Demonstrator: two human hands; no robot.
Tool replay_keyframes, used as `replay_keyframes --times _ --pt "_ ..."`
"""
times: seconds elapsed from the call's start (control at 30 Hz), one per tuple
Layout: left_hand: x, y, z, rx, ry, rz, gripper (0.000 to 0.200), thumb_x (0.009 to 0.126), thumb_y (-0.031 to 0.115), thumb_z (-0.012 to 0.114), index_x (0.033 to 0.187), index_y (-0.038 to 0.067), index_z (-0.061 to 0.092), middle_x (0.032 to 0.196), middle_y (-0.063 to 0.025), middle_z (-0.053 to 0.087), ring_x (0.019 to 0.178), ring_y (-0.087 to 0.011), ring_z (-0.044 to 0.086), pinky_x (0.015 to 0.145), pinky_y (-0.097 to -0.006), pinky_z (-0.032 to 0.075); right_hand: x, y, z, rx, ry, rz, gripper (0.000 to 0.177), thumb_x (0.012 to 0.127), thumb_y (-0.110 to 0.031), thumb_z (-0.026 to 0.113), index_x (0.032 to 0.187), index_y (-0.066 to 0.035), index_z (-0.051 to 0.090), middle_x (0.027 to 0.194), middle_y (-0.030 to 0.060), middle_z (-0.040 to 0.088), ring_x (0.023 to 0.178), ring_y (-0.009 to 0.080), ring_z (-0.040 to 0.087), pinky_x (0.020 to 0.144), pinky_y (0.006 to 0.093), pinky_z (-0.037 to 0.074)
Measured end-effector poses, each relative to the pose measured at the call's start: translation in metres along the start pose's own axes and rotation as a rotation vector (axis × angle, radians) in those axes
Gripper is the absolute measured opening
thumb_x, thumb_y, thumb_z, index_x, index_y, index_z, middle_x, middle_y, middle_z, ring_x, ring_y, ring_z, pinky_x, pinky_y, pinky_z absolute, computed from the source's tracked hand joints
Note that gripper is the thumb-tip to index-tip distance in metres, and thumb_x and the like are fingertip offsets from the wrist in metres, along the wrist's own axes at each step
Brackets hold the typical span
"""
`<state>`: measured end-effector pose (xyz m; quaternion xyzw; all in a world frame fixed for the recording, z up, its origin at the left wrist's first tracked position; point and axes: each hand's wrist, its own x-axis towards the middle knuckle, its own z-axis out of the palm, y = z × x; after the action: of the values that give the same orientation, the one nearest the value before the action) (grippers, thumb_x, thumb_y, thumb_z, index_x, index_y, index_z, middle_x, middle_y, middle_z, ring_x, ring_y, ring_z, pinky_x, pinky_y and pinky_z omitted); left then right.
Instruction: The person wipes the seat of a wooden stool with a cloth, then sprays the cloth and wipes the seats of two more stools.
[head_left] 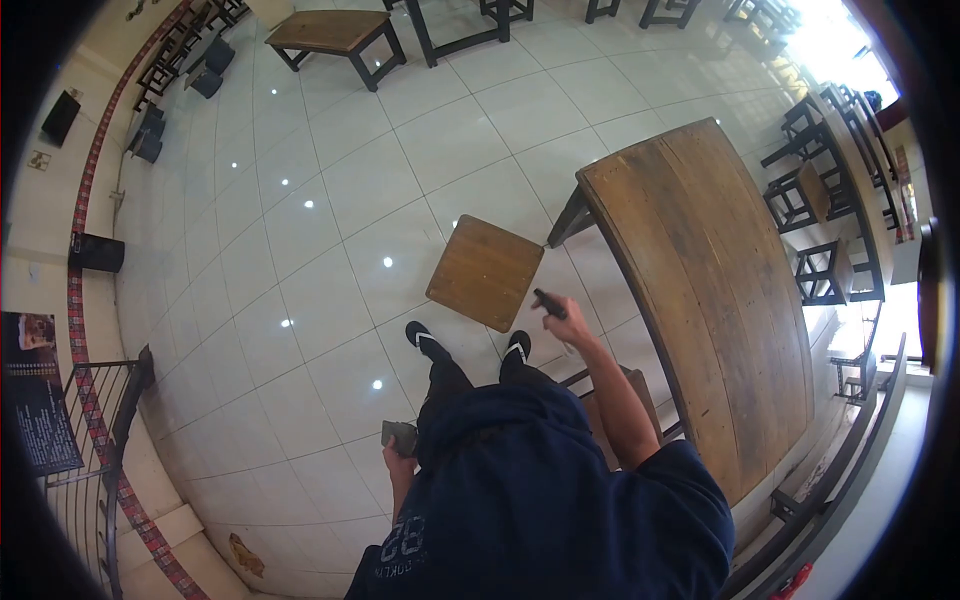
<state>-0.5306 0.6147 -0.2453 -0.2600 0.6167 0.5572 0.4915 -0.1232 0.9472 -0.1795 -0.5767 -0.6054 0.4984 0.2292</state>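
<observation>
My right hand (568,322) is closed around a small dark object (547,304), held out just right of a square wooden stool top (485,273). Low at my left side, my left hand (399,465) grips a grey-green block or folded cloth (400,436); which of the two I cannot tell. The stool stands on the tiled floor in front of my feet. To the right is a long wooden table (705,290) with a plank top and dark legs.
Another stool (630,400) is partly hidden beside my right leg. More stools (812,190) line a table at the far right. A low wooden table (332,32) stands ahead, and a metal railing (118,420) is at the left.
</observation>
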Motion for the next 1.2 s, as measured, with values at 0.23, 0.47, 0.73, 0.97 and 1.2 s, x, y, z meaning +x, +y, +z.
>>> replay_keyframes --times 0.23,0.47,0.73,0.97,1.2 --pt "0.062 0.017 -0.017 0.106 -0.333 0.082 0.047 0.095 0.040 0.059 0.129 0.008 0.056 0.119 -0.0134 0.067 0.109 -0.0336 0.064 0.095 -0.0505 0.050 0.006 0.011 -0.018 -0.019 0.287 0.003 0.023 0.067 -0.001 0.053 0.085 -0.003 0.067 0.067 0.0111 0.062 0.064 0.0235 0.064 0.061 0.0354 0.048" --pt "0.059 0.045 0.018 0.373 -0.334 0.258 0.044 0.097 0.037 0.058 0.130 0.008 0.056 0.121 -0.0149 0.065 0.107 -0.0360 0.065 0.091 -0.0529 0.052 -0.036 0.054 -0.017 -0.046 0.161 0.240 0.022 0.072 -0.003 0.057 0.089 -0.005 0.069 0.071 0.0154 0.064 0.068 0.0290 0.064 0.063 0.0407 0.046" --pt "0.077 0.061 0.025 0.008 -0.172 -0.062 0.041 0.099 0.036 0.052 0.130 0.009 0.056 0.119 -0.0135 0.066 0.106 -0.0349 0.065 0.089 -0.0548 0.053 -0.081 0.110 0.024 -0.255 0.138 0.122 0.029 0.071 -0.006 0.065 0.099 -0.004 0.071 0.078 0.0112 0.066 0.080 0.0258 0.066 0.074 0.0353 0.053" --pt "0.071 0.052 0.045 0.054 -0.186 -0.043 0.040 0.099 0.033 0.053 0.131 0.010 0.056 0.118 -0.0127 0.066 0.106 -0.0336 0.066 0.090 -0.0508 0.053 -0.082 0.046 -0.068 0.459 0.241 0.056 0.048 0.075 0.005 0.065 0.123 -0.002 0.062 0.088 0.0045 0.068 0.086 0.0123 0.066 0.077 0.0284 0.052" --pt "0.062 0.059 0.102 0.067 -0.335 0.036 0.041 0.095 0.026 0.059 0.131 0.006 0.055 0.121 -0.0130 0.065 0.110 -0.0327 0.064 0.094 -0.0501 0.052 -0.057 -0.006 -0.178 0.451 0.883 -0.253 0.031 0.084 0.002 0.066 0.115 -0.001 0.061 0.099 0.0044 0.063 0.088 0.0136 0.063 0.083 0.0274 0.050"
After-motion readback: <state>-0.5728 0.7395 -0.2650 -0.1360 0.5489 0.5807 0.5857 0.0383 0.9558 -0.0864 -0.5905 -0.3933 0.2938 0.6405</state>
